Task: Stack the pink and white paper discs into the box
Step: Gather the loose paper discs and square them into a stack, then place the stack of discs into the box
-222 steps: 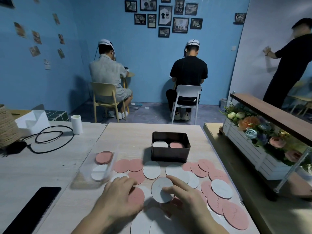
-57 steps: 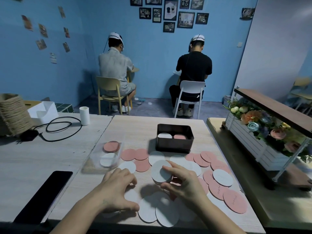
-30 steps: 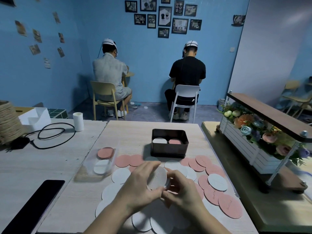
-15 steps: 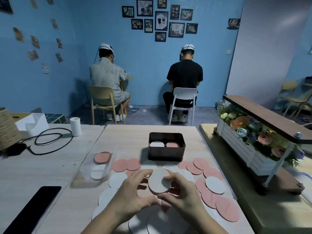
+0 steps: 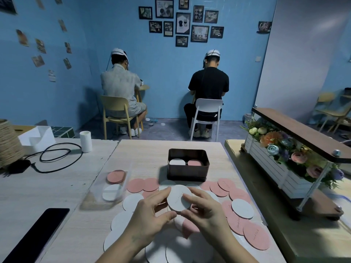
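Observation:
A small stack of white paper discs (image 5: 178, 198) is lifted above the table, tilted toward me. My left hand (image 5: 152, 217) grips its left edge and my right hand (image 5: 205, 213) pinches its right edge. Beyond them stands the dark brown box (image 5: 188, 172), holding a white pile on the left and a pink pile on the right. Several loose pink discs (image 5: 235, 194) and white discs (image 5: 242, 208) lie spread over the wooden table around and under my hands.
A clear plastic tray (image 5: 112, 188) at the left holds a pink and a white disc. A black phone (image 5: 36, 232) lies near left. A cable (image 5: 55, 152), a white cup (image 5: 85, 141) and a flower planter (image 5: 284, 164) flank the table. Two people sit at the back.
Both hands have raised the white disc stack a little and moved it slightly toward the box. Earlier my left hand came off the table discs to join the right on the stack.

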Available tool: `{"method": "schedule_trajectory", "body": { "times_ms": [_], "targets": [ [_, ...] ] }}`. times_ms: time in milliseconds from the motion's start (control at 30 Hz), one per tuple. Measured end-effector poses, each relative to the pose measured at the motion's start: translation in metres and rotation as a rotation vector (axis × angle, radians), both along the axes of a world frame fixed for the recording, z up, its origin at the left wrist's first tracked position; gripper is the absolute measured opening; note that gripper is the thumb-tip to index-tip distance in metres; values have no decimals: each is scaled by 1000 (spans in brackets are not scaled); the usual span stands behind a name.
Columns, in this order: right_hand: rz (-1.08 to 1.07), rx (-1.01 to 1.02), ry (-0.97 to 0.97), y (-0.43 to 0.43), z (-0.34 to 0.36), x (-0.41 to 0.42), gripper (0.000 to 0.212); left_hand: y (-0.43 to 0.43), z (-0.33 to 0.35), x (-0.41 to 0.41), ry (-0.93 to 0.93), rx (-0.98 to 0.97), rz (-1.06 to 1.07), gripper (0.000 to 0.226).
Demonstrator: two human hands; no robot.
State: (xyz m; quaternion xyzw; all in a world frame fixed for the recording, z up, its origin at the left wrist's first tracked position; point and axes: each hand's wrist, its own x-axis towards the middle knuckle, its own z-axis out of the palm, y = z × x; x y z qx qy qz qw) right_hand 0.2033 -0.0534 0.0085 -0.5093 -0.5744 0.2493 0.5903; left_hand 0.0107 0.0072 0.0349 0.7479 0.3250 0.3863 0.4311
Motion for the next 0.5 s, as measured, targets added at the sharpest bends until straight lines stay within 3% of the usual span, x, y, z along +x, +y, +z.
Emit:
{"method": "schedule_trajectory", "body": {
  "times_ms": [133, 267, 500],
  "targets": [
    [-30, 40, 40, 6, 4, -4, 47, 8, 0, 6, 5, 67, 39, 70],
    [-56, 16, -23, 20, 6, 5, 38, 22, 3, 13, -5, 71, 66, 61],
    [-12, 7, -61, 43, 10, 9, 51, 42, 12, 21, 3, 91, 70, 56]
  ]
}}
